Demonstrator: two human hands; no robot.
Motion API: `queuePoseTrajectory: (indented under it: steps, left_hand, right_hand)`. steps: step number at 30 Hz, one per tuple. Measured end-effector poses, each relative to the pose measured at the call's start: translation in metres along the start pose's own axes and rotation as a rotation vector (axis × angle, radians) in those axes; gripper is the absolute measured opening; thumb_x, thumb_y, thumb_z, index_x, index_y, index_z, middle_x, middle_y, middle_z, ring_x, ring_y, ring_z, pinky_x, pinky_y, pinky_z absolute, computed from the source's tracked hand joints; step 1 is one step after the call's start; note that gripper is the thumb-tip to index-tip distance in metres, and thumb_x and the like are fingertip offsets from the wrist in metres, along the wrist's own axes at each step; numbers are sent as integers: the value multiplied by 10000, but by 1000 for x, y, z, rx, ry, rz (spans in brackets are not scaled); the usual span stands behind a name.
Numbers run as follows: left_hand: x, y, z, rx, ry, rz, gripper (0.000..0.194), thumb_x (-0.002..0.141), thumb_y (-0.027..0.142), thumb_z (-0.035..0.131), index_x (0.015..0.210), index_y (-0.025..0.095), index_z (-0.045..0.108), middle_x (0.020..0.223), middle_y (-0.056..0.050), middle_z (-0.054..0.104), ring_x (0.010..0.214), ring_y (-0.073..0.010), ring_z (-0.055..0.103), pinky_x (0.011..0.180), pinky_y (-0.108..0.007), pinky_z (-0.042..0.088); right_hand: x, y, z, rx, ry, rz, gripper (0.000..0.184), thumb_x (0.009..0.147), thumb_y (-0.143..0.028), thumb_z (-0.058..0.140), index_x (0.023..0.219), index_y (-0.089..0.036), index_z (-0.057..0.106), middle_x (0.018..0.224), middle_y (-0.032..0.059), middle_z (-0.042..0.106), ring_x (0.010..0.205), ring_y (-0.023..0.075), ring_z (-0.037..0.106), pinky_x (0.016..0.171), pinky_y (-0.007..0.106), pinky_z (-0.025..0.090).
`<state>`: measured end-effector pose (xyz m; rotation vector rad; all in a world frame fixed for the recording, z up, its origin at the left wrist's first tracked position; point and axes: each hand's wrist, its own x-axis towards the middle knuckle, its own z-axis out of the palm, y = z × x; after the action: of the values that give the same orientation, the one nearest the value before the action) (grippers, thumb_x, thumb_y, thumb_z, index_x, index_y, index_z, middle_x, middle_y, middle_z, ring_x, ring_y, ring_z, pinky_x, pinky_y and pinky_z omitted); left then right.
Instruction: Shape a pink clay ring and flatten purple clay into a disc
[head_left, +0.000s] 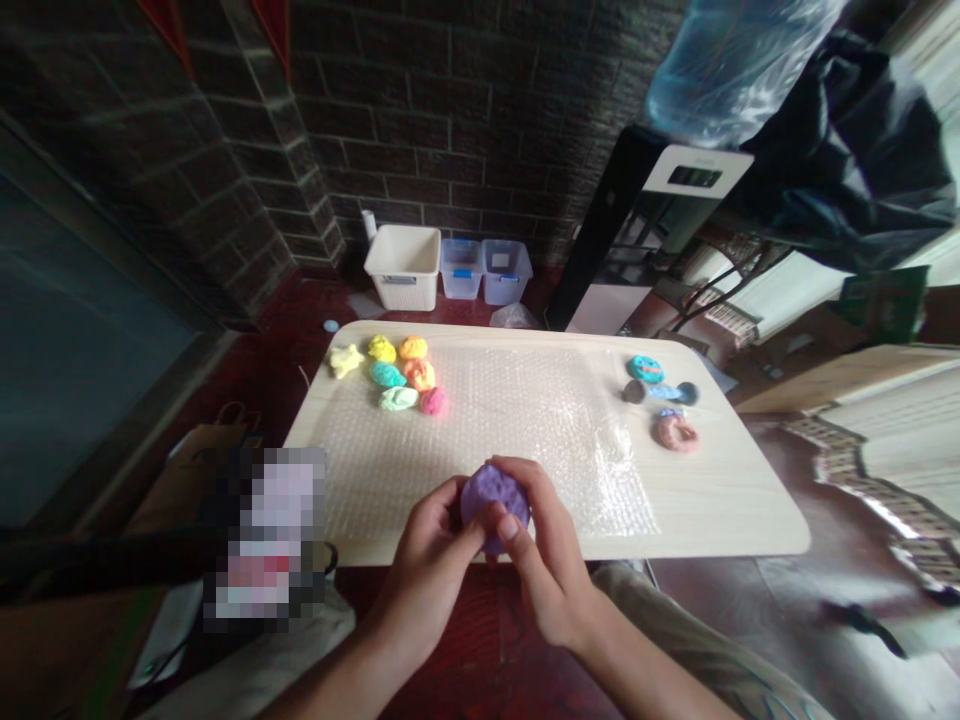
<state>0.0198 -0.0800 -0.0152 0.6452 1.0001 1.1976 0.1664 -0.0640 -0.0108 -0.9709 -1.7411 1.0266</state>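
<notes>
A purple lump of modelling clay is held between my two hands, over the near edge of the table. My left hand wraps its left side, and my right hand wraps its right side. Both thumbs press on the face towards me, and dimples mark its surface. Ahead to the left lie several soft clay lumps, among them a pink one, a pale green one, a teal one and an orange one.
Bubble wrap covers the middle of the table. At the right are a teal clay piece, a dumbbell-like shape and a brownish-pink ring. Beyond stand a white bin, plastic boxes and a water dispenser.
</notes>
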Motion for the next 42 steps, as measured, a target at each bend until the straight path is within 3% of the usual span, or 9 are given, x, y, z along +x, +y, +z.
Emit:
queuePoseTrajectory:
  steps: [5, 13, 20, 28, 36, 42]
  left_hand:
    - [-1, -1, 0, 78, 2, 55, 275, 915, 424, 784, 931, 177, 664, 844, -17, 606, 808, -153, 543, 717, -244, 485]
    - [-7, -2, -3, 327, 42, 149, 187, 1006, 403, 645, 983, 219, 662, 864, -6, 655, 822, -171, 605, 770, -266, 509]
    - [-6, 4, 0, 309, 17, 150, 199, 990, 397, 658, 1035, 207, 691, 881, -15, 670, 845, -181, 611, 783, -279, 520]
    - [-8, 0, 0, 321, 52, 137, 182, 982, 374, 663, 1048, 208, 702, 885, -21, 665, 875, -194, 620, 791, -285, 523]
    - [0, -3, -5, 71, -51, 22, 246, 874, 374, 829, 959, 172, 718, 850, -22, 628, 810, -155, 551, 724, -245, 487]
    - [-6, -13, -8, 72, 47, -2, 353, 918, 455, 782, 1171, 214, 728, 1020, -66, 705, 994, -213, 626, 889, -302, 520]
  right_hand:
    - [-1, 1, 2, -45, -14, -38, 458, 1091, -394, 488, 1537, -301, 440, 1454, 106, 570, 1334, 299, 573, 1118, 486, 503]
    - [-7, 4, 10, -66, -46, -17, 510, 1076, -359, 523, 1556, -284, 366, 1401, 119, 596, 1262, 286, 629, 1065, 456, 556]
    - [-3, -1, 3, -59, -45, -52, 516, 1085, -396, 501, 1579, -310, 374, 1497, 116, 530, 1384, 304, 545, 1149, 496, 497]
    - [-5, -4, 8, 39, -60, 26, 429, 1083, -395, 508, 1500, -304, 465, 1393, 88, 595, 1300, 269, 593, 1110, 447, 508]
    - [0, -4, -2, 52, -54, 25, 449, 1079, -432, 511, 1510, -313, 479, 1442, 82, 575, 1313, 282, 576, 1111, 453, 498]
    - [-2, -7, 3, 42, -82, 26, 454, 1066, -424, 517, 1493, -273, 476, 1386, 103, 610, 1261, 284, 612, 1065, 451, 530]
